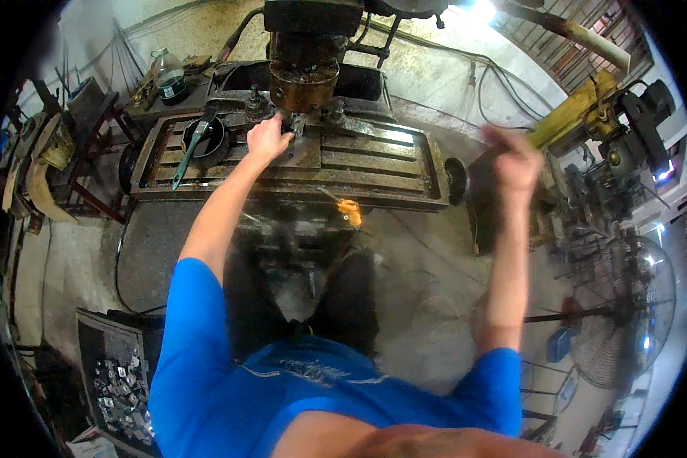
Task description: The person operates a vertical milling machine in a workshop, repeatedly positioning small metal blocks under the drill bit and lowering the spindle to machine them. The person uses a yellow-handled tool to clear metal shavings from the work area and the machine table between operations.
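Note:
My left hand (pixel 268 138) reaches forward to the middle of the milling machine's slotted table (pixel 374 166), just below the rusty spindle head (pixel 304 82). Its fingers are curled, with the thumb toward the right, beside a small metal fixture (pixel 298 124). What the fingers press on or hold is hidden. My right hand (pixel 516 162) is raised off to the right, beyond the table's end, and smeared by motion, so its fingers cannot be made out. Left of my left hand, a brush with a green handle (pixel 188 156) leans across a dark round bowl (pixel 213 142) on the table.
A yellow-orange handle (pixel 349 211) sticks out at the table's front edge. A handwheel (pixel 456 182) is at its right end. To my lower left stands a bin (pixel 111 328) of small metal pieces. A large fan (pixel 626 311) stands at right; a plastic bottle (pixel 169 79) sits far left.

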`<state>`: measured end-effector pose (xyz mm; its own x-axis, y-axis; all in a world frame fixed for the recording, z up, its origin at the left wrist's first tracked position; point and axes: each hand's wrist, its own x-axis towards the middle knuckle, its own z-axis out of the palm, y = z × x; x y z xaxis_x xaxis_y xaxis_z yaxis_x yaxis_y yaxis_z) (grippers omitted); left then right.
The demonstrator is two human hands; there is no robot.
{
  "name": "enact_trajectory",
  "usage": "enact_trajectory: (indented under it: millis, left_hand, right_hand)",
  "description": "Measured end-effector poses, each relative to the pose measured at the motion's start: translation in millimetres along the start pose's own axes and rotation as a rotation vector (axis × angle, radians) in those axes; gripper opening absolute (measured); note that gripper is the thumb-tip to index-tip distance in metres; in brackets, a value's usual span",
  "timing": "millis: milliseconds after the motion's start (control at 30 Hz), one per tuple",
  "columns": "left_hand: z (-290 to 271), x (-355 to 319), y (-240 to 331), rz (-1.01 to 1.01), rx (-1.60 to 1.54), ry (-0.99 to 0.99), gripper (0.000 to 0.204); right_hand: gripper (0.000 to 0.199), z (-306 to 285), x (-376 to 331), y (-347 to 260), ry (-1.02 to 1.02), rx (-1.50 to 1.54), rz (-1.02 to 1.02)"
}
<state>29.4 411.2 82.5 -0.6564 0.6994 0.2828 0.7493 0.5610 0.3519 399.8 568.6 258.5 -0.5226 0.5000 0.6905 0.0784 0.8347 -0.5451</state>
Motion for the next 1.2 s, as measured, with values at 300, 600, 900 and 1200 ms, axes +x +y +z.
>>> enact_trajectory:
  millis: [300,600,900,1200]
  left_hand:
    - [-8.1,19.3,4.6,-0.079,-0.084,-0.242,0.051]
    - [8.4,23.1,-4.0,-0.089,-0.176,-0.092,0.050]
    - [7.5,23.9,-6.6,-0.106,-0.220,-0.127,0.052]
    - [3.1,21.0,-4.1,-0.101,-0.206,-0.110,0.049]
  right_hand:
    - [0.061,-59.5,129.0,-132.2,0.282,0.629,-0.287]
    - [0.042,-34.1,66.4,-79.7,0.254,0.648,-0.464]
    - [0.032,-3.2,34.2,-61.9,0.319,0.599,-0.527]
    - [0.035,-3.8,45.3,-75.5,0.439,0.513,-0.478]
